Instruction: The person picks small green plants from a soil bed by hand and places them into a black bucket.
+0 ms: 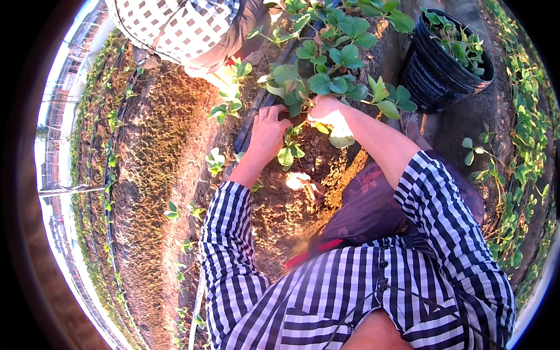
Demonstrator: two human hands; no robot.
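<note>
A leafy strawberry plant (321, 78) grows from the soil bed at the upper middle. My left hand (270, 131) is at the plant's lower left edge beside a black drip line (245, 133), fingers bent down towards the stems; its fingertips are partly hidden. My right hand (328, 111) reaches in among the stems at the plant's base, its fingers mostly hidden by leaves and glare. Small bright green leaves (288, 153) lie just below and between the hands. A dry pale leaf (302, 181) rests on the soil nearer my body.
A black plastic bucket (426, 74) holding cut leaves stands at the upper right. Another person (175, 30) in checked clothing bends at the upper left. Strawberry rows (520, 153) run along the right, with more beds on the left.
</note>
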